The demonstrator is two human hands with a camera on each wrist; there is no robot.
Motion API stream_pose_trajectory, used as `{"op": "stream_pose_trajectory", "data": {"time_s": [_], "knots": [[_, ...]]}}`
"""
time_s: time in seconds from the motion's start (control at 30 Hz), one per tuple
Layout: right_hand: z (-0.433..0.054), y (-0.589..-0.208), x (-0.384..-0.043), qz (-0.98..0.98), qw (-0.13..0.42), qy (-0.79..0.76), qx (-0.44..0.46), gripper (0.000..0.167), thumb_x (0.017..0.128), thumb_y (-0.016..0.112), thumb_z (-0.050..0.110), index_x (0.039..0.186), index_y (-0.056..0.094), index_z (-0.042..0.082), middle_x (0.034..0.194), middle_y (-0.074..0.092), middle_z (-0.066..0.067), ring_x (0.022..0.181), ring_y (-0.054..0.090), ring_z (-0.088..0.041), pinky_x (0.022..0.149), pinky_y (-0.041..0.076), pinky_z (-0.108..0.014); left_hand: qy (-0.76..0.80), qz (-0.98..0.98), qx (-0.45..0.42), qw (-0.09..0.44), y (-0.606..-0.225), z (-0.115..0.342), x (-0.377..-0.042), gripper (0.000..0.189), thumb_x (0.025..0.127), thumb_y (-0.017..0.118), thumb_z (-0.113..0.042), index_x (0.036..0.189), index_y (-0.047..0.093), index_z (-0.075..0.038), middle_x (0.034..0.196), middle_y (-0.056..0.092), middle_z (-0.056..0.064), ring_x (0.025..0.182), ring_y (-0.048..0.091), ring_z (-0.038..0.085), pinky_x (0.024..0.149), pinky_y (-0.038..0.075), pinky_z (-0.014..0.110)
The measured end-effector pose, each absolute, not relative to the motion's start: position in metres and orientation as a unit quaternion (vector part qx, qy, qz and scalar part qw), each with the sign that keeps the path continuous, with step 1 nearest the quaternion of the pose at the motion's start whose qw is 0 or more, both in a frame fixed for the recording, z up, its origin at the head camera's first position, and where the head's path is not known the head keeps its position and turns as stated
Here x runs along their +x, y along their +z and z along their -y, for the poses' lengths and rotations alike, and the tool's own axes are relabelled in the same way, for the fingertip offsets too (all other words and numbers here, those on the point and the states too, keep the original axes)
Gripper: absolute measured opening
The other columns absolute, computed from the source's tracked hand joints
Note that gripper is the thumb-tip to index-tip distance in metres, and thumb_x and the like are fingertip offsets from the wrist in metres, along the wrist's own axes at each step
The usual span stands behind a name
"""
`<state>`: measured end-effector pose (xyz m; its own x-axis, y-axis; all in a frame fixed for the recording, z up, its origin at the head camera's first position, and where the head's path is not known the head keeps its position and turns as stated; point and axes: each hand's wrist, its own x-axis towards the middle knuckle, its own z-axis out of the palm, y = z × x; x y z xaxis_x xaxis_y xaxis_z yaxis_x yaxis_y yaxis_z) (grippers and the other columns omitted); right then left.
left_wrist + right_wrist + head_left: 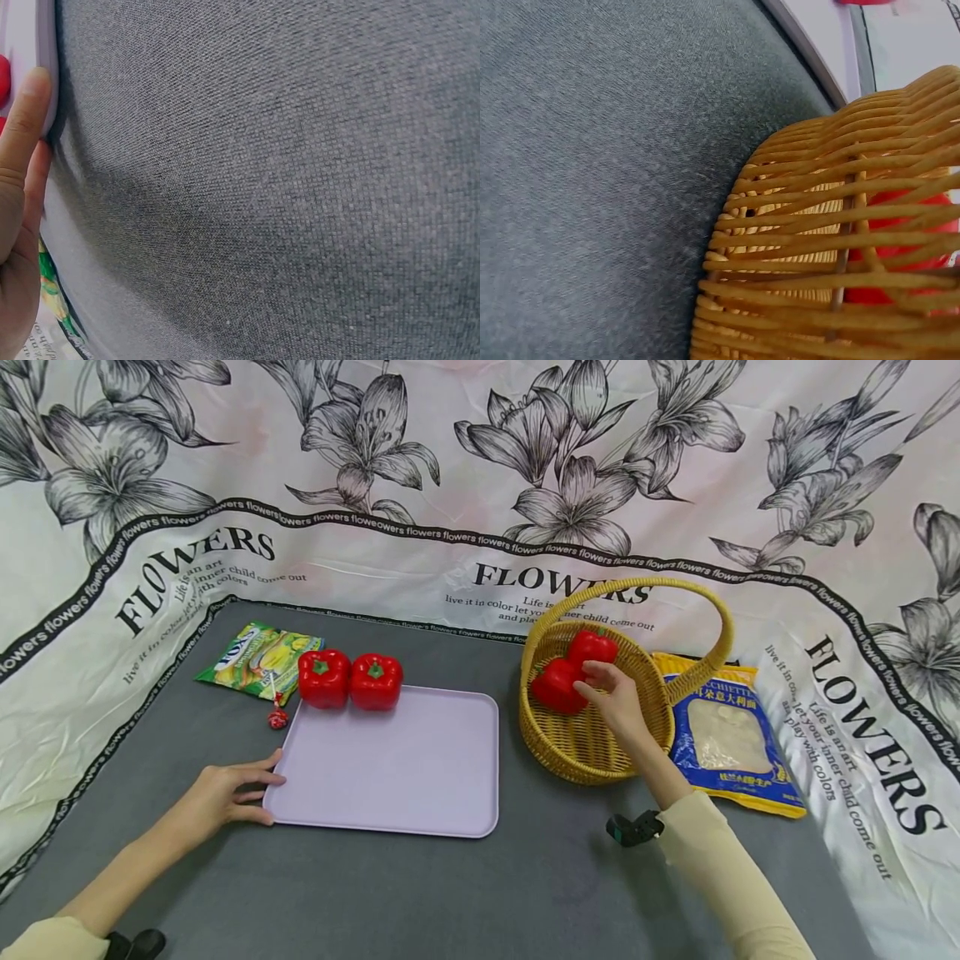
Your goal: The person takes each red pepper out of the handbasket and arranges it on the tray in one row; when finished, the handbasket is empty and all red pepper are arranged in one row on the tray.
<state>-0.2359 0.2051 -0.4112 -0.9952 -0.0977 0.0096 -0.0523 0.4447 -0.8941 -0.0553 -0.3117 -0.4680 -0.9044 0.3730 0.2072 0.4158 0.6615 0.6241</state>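
Observation:
My left hand (228, 793) rests its extended fingers along the left edge of a pale lilac tray (390, 768); in the left wrist view one fingertip (36, 82) lies on the rim. Two red bell peppers (324, 679) (377, 682) sit side by side at the tray's back left. Over the yellow wicker basket (592, 752), my right hand (618, 697) reaches in, its thumb and fingers apart at the right side of a red bell pepper (555, 685). Another red bell pepper (592, 646) lies behind it. The right wrist view shows the basket weave but not the fingers.
A green snack packet (258, 660) lies behind the tray's left corner, with a red-wrapped lollipop (278, 717) by it. A blue and yellow pasta bag (731, 735) lies right of the basket, partly behind its handle (716, 652). A flower-printed cloth (420, 560) borders the grey table.

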Motion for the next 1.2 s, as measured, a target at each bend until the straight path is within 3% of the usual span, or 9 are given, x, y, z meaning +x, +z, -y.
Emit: {"op": "stream_pose_trajectory", "data": {"time_s": [0.1,0.23,0.37,0.47,0.57,0.77,1.0,1.2], "knots": [[-0.203,-0.412,-0.237,-0.854,0.013,-0.519,-0.029,0.039,0.093,0.064,0.012,0.126,0.055,-0.005,0.122,0.059,-0.024,0.098,0.054,-0.021,0.074,0.046,-0.011,-0.350,0.910,-0.221,0.038,-0.468,0.312,-0.055,0.048,0.058,0.088,-0.013,0.100,0.072,0.004,0.123,0.054,0.034,0.098,0.065,0.016,0.069,0.048,0.006],[-0.199,-0.413,-0.237,-0.857,0.018,-0.515,-0.011,0.039,0.091,0.067,0.012,0.123,0.057,-0.007,0.115,0.059,-0.026,0.091,0.054,-0.016,0.070,0.048,-0.011,-0.351,0.911,-0.215,0.033,-0.468,0.311,-0.054,0.047,0.058,0.088,-0.010,0.100,0.072,0.003,0.123,0.054,0.033,0.103,0.062,0.027,0.069,0.051,0.009],[-0.201,-0.412,-0.237,-0.852,0.069,-0.519,-0.006,0.048,0.091,0.067,0.015,0.132,0.050,-0.005,0.127,0.054,-0.025,0.107,0.052,-0.027,0.084,0.049,-0.021,-0.354,0.912,-0.205,0.016,-0.468,0.311,-0.054,0.047,0.059,0.087,-0.010,0.101,0.072,0.003,0.125,0.053,0.033,0.108,0.057,0.034,0.069,0.051,0.010],[-0.203,-0.411,-0.237,-0.840,0.140,-0.523,-0.013,0.059,0.092,0.066,0.018,0.141,0.041,-0.003,0.139,0.046,-0.024,0.125,0.043,-0.035,0.100,0.043,-0.037,-0.357,0.911,-0.205,0.013,-0.468,0.312,-0.053,0.047,0.059,0.087,-0.009,0.102,0.071,0.004,0.125,0.053,0.034,0.105,0.061,0.023,0.069,0.050,0.008],[-0.202,-0.412,-0.238,-0.828,0.186,-0.529,-0.023,0.068,0.092,0.066,0.019,0.147,0.031,-0.001,0.144,0.040,-0.026,0.131,0.036,-0.038,0.106,0.036,-0.047,-0.361,0.909,-0.206,0.011,-0.467,0.312,-0.052,0.048,0.058,0.087,-0.007,0.102,0.071,0.004,0.125,0.052,0.034,0.103,0.061,0.013,0.069,0.049,0.007],[-0.197,-0.412,-0.239,-0.804,0.217,-0.554,-0.012,0.072,0.093,0.063,0.025,0.149,0.026,-0.001,0.148,0.034,-0.023,0.126,0.040,-0.033,0.105,0.038,-0.043,-0.358,0.909,-0.213,0.017,-0.466,0.310,-0.053,0.048,0.059,0.087,-0.011,0.102,0.071,0.005,0.124,0.052,0.035,0.100,0.064,0.025,0.068,0.051,0.009],[-0.193,-0.408,-0.236,-0.756,0.259,-0.601,0.005,0.069,0.095,0.059,0.016,0.145,0.016,-0.002,0.140,0.033,-0.024,0.116,0.043,-0.028,0.106,0.037,-0.042,-0.375,0.905,-0.202,-0.004,-0.466,0.311,-0.052,0.049,0.060,0.087,-0.009,0.103,0.070,0.007,0.126,0.050,0.036,0.100,0.061,0.010,0.069,0.052,0.012],[-0.197,-0.408,-0.233,-0.757,0.268,-0.594,-0.043,0.072,0.089,0.061,0.006,0.147,0.019,-0.004,0.144,0.031,-0.026,0.124,0.039,-0.035,0.104,0.039,-0.042,-0.355,0.911,-0.208,0.002,-0.465,0.311,-0.054,0.048,0.060,0.087,-0.011,0.102,0.071,0.005,0.125,0.051,0.035,0.101,0.063,0.029,0.069,0.050,0.009]]}}
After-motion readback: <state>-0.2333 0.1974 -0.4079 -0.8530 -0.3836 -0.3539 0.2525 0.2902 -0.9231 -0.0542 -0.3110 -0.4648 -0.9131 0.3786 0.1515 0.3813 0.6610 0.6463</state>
